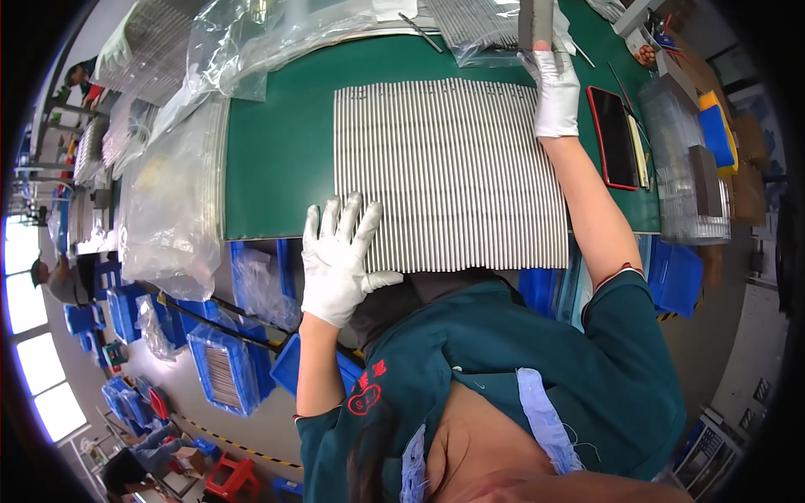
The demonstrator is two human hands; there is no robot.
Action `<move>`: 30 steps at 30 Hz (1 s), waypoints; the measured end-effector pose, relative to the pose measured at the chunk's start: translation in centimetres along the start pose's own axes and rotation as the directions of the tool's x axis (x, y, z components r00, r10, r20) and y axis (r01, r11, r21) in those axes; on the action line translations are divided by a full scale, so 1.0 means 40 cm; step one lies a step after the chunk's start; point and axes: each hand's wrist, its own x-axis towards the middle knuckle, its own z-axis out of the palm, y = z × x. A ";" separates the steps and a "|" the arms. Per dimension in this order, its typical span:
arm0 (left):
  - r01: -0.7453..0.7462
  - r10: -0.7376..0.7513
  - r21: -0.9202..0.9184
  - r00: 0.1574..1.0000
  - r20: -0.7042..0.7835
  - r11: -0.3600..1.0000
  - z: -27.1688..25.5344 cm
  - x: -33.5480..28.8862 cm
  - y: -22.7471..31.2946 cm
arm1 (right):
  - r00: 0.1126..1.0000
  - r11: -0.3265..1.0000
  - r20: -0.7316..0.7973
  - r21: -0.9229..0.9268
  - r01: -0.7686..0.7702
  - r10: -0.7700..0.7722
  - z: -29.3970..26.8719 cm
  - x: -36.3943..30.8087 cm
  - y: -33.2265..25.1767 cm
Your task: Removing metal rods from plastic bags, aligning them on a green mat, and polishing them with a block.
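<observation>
A wide row of thin silvery metal rods [453, 172] lies side by side on the green table mat [281, 159], its near end reaching past the table's front edge. My left hand [337, 267], in a white glove, has its fingers spread at the row's near left corner, the fingertips against the rods. Beyond the far right corner, my right hand [558, 96], also gloved but with one bare fingertip showing, grips a grey flat bar [537, 21]. The far end of that bar runs out of the picture.
Clear plastic bags [172, 193] cover the left side, and more bagged rods [478, 29] lie at the back. A red-edged phone [614, 138] and clear plastic boxes [683, 168] are at the right. Blue crates [220, 369] stand on the floor below. Other people are in the left background.
</observation>
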 end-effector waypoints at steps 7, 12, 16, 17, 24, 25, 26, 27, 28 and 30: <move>-0.029 0.029 -0.015 1.000 -0.007 0.999 -0.010 0.022 0.041 | 1.000 0.999 -0.001 -0.034 0.011 -0.011 -0.004 0.000 0.013; -0.047 0.047 -0.049 0.999 -0.001 0.998 -0.003 0.036 0.044 | 1.000 0.999 0.001 -0.040 -0.005 0.005 0.000 -0.005 0.000; -0.046 0.046 -0.021 0.999 -0.004 0.999 -0.007 0.033 0.050 | 1.000 0.999 -0.003 -0.042 0.004 -0.004 0.003 -0.004 0.009; -0.042 0.043 -0.020 0.999 0.004 0.999 -0.009 0.035 0.053 | 1.000 0.999 -0.010 -0.050 -0.003 0.002 0.003 -0.003 0.007; -0.138 0.139 -0.030 0.989 0.055 0.990 0.001 0.074 0.136 | 1.000 1.000 -0.007 -0.027 0.009 -0.009 0.003 -0.002 0.014; -0.135 0.137 -0.029 0.989 0.055 0.990 0.002 0.075 0.137 | 1.000 1.000 -0.005 -0.025 0.008 -0.008 0.004 -0.002 0.014; -0.151 0.152 -0.024 0.987 0.057 0.988 0.005 0.077 0.137 | 1.000 0.999 -0.006 -0.050 0.004 -0.004 0.001 -0.001 0.013; -0.165 0.166 -0.019 0.984 0.059 0.986 0.006 0.078 0.138 | 1.000 0.997 -0.007 -0.075 -0.001 0.001 0.000 -0.001 0.013; -0.165 0.166 -0.019 0.984 0.060 0.986 0.005 0.078 0.139 | 1.000 0.997 -0.007 -0.075 -0.002 0.001 0.000 -0.001 0.013; -0.169 0.170 -0.028 0.984 0.060 0.985 0.004 0.080 0.140 | 1.000 0.999 -0.008 -0.032 0.013 -0.013 -0.002 0.000 0.010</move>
